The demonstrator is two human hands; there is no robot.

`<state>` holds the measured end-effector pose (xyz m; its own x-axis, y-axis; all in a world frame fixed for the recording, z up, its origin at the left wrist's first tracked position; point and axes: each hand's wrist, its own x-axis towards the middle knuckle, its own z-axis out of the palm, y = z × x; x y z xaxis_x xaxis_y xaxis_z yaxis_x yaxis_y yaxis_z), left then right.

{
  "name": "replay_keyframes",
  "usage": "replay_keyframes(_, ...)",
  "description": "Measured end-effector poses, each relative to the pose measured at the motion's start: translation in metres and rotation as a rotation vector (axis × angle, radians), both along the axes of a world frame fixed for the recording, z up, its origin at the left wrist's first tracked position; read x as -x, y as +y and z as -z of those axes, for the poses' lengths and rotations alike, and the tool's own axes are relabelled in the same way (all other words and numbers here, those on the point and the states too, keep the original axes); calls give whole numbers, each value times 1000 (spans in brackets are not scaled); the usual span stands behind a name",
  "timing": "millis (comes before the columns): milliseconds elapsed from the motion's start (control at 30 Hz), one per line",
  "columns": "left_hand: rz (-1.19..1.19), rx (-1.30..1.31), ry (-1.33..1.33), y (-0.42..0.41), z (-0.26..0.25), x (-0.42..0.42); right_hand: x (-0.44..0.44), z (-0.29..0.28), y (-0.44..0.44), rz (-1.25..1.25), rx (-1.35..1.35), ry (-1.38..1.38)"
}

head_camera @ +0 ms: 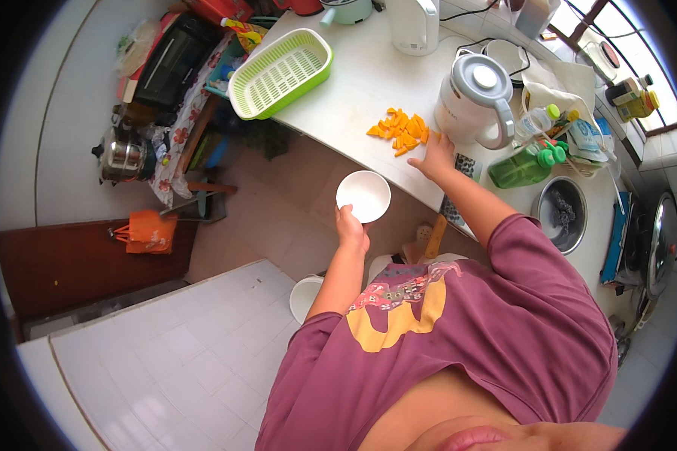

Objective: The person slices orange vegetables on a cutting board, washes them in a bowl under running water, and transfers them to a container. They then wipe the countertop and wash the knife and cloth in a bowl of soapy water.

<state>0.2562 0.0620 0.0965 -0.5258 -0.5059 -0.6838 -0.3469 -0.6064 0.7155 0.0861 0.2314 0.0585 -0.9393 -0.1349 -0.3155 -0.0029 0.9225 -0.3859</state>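
My left hand (352, 226) grips a white bowl (364, 195) by its near side, thumb over the rim, out past the counter's edge. The inside of the bowl shows nothing in it. A small pile of cut orange vegetable pieces (400, 129) lies loose on the white countertop (355, 107). At the pile's right side is my right hand (435, 158), its fingers spread and the fingertips at the outermost pieces; nothing is seen held in it. The bowl is below the pile in the view, apart from it.
A white and grey lidded jug (474, 98) stands just beyond my right hand. Near it are a green bottle (516, 168) and a metal basin (561, 214) holding a scouring pad. A green and white draining basket (282, 73) sits at the counter's left edge.
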Motion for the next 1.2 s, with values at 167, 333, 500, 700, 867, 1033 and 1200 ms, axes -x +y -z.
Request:
replay_keyframes(167,57,-80,-16,-33,17,22,25,7,-48,167,-87,-55)
replay_keyframes(333,234,-49,-8,-70,45,62,40,5,-71,272,-149,-124)
replay_keyframes(500,369,-66,37,-96,70,101,47,7,-85,332,-136,-140)
replay_keyframes(700,466,-50,41,-100,91,124,57,18,-97,374,-165,-100)
replay_keyframes(867,485,-115,23,-100,92,134,68,18,-104,398,-230,-145)
replay_keyframes(1033,510,-107,35,-102,100,140,76,11,-103,413,-254,-247)
replay_keyframes(1200,527,-87,66,-107,89,147,76,20,-101,441,-223,-188)
